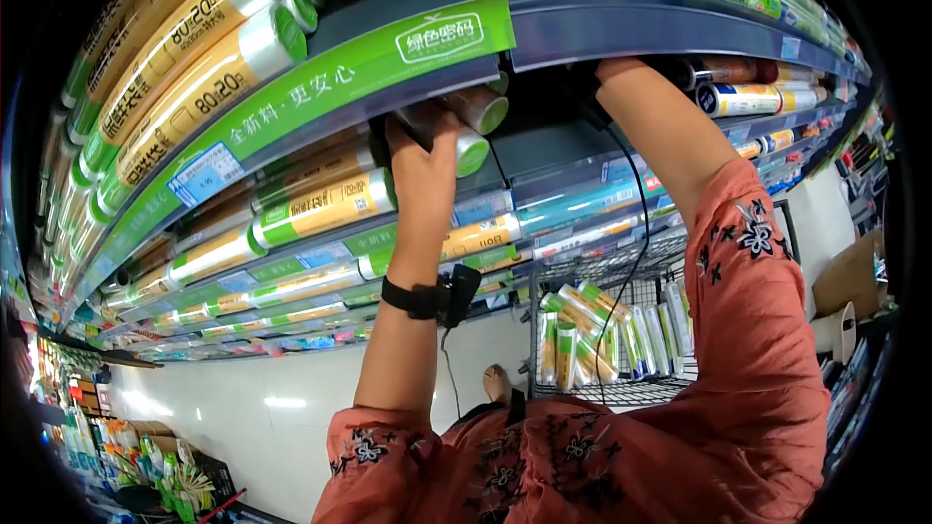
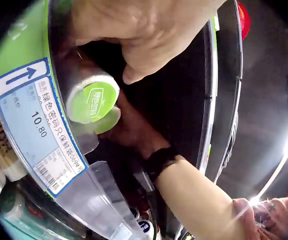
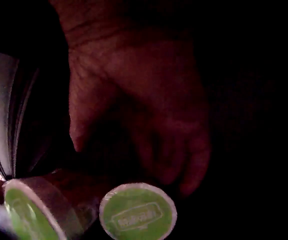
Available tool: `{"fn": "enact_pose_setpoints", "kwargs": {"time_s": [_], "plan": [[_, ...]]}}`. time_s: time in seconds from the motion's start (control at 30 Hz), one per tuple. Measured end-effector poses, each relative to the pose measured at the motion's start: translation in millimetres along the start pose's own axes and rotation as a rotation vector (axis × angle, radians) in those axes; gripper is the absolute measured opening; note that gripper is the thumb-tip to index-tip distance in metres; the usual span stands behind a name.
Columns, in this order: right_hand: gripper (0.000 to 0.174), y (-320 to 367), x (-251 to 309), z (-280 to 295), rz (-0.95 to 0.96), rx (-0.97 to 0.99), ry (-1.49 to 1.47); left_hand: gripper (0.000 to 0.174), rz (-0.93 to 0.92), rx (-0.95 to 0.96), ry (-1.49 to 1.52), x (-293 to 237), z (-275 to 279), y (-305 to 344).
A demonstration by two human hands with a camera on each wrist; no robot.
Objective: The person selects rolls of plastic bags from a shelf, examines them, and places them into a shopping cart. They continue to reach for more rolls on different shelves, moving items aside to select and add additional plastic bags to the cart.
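My left hand [image 1: 427, 150] is at the shelf edge, gripping a roll of food bags [image 1: 419, 116] between thumb and fingers. In the left wrist view, the left hand [image 2: 149, 37] lies over a roll with a round green end [image 2: 99, 102]. My right arm reaches deep into the same shelf, its hand hidden in the head view. The right wrist view shows the right hand [image 3: 139, 100] in shadow, fingers loosely bent and holding nothing. Just below its fingertips are two green-ended rolls, one upright-facing end [image 3: 138, 212] and one tilted roll [image 3: 29, 210].
A green shelf strip [image 1: 330, 92] and a price tag [image 2: 34, 125] line the shelf front. Large bag rolls [image 1: 194, 68] are stacked above left. A wire cart [image 1: 621, 388] holding several rolls stands below. A black cable [image 1: 641, 204] hangs from the right wrist.
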State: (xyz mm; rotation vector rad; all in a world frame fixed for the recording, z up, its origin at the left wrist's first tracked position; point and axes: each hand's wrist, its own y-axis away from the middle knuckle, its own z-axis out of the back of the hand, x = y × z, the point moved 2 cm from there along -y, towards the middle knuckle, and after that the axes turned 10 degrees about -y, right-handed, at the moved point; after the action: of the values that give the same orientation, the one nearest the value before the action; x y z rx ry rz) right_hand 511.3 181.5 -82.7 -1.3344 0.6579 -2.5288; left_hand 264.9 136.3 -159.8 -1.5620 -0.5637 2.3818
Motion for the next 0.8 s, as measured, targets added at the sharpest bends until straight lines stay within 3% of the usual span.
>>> {"fn": "enact_pose_setpoints", "kwargs": {"time_s": [0.17, 0.27, 0.33, 0.4, 0.43, 0.5, 0.53, 0.6, 0.73, 0.8], "plan": [[0.054, 19, 25, -16, -0.023, 0.152, -0.076, 0.056, 0.116, 0.067, 0.188, 18, -5, -10], [0.055, 27, 29, -28, -0.21, 0.335, -0.351, 0.05, 0.165, 0.017, 0.356, 17, -10, -17], [0.061, 25, 18, -42, -0.407, 0.461, -0.656, 0.048, 0.339, 0.066, 0.658, 14, -16, -16], [0.061, 23, 13, -47, -0.428, 0.46, -0.647, 0.047, 0.416, 0.098, 0.786, -2, -14, -15], [0.061, 27, 19, -44, -0.439, 0.469, -0.642, 0.068, 0.433, 0.164, 0.79, -11, -9, -10], [0.066, 39, 29, -41, -0.473, 0.457, -0.688, 0.062, 0.371, 0.27, 0.81, -26, -1, 2], [0.069, 40, 34, -40, -0.533, 0.541, -0.707, 0.06, 0.341, 0.328, 0.819, -32, 1, 8], [0.072, 60, 37, -34, -0.502, 0.431, -0.674, 0.051, 0.265, 0.299, 0.783, -38, 3, 21], [0.076, 110, 52, -15, -0.457, 0.367, -0.607, 0.057, 0.19, 0.43, 0.727, -63, 16, 66], [0.081, 149, 66, -8, -0.295, 0.187, -0.594, 0.057, 0.159, 0.477, 0.684, -78, 17, 95]]}}
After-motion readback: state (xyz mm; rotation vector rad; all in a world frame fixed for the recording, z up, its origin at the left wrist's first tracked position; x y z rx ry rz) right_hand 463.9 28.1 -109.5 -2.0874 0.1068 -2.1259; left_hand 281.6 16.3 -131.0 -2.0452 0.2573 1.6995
